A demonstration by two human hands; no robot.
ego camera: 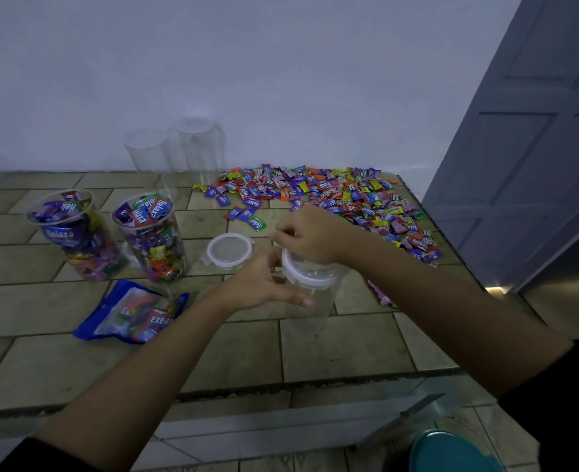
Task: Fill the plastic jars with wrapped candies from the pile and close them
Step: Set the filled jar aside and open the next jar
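Now two full jars [73, 236] [152, 240], two empty jars [146, 151] [199, 141], two hands [261, 284] [307, 238] clasping one lidded jar [317, 292]

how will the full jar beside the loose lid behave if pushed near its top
The full jar is tall and narrow, so a high push may tip it. It has no lid and candies heap at its rim, so some would likely spill. Packed full, it is probably fairly heavy.

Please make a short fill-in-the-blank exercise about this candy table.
1. The two filled jars stand without ____.
2. The held jar in the left hand is ____ of candies.
3. By the wall stand ____ clear jars.
4. The candy bag is mainly ____.
Missing words: lids, empty, two, blue.
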